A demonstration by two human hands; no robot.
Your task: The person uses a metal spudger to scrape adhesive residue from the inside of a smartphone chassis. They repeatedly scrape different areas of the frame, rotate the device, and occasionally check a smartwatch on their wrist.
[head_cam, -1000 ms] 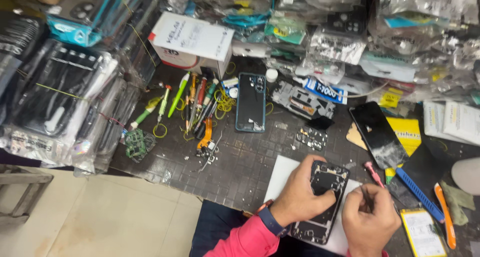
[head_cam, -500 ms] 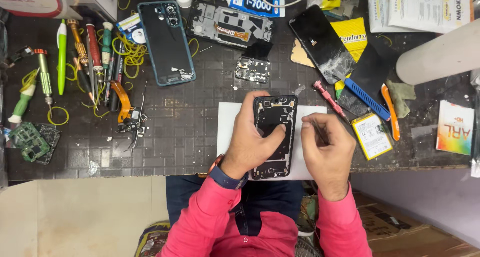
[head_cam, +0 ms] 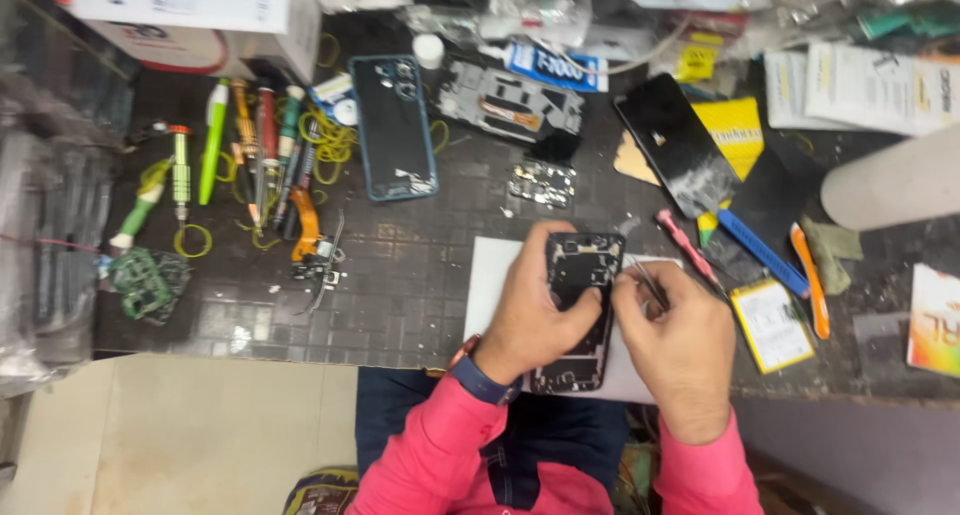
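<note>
Black and stripped bare, the opened phone [head_cam: 578, 310] lies on a white sheet [head_cam: 487, 285], which we take as our landmark on the dark table [head_cam: 400, 275]. A second ago our view sat further back over the clutter; now we have closed in and the phone sits near centre. The hands have kept their places through that, so we judge the work settled on the phone's upper half.

Our left hand [head_cam: 535, 310] clamps the phone from its left edge, fingers curled over the frame and holding it flat on the sheet. Our right hand [head_cam: 680, 345] pinches thin metal tweezers [head_cam: 645, 280], fingers narrow around them, tips aimed at the phone's top right corner. Whether the tips grip anything, we cannot tell.

Now the count. Up and left of the sheet lies one phone back [head_cam: 395, 125] with a teal rim. Straight above the sheet lie one grey inner frame [head_cam: 510, 100] and one small circuit board [head_cam: 541, 183]. Up and right of the sheet rests one black screen panel [head_cam: 675, 155]. Right of the sheet we count one pink tool [head_cam: 685, 245], one blue pry tool [head_cam: 755, 250], one orange pry tool [head_cam: 808, 275] and one yellow-edged battery [head_cam: 772, 325]. Far left of the sheet lies one green circuit board [head_cam: 150, 283]. Screwdrivers [head_cam: 255, 145] cluster above it, perhaps half a dozen, too tangled to count surely.
</note>
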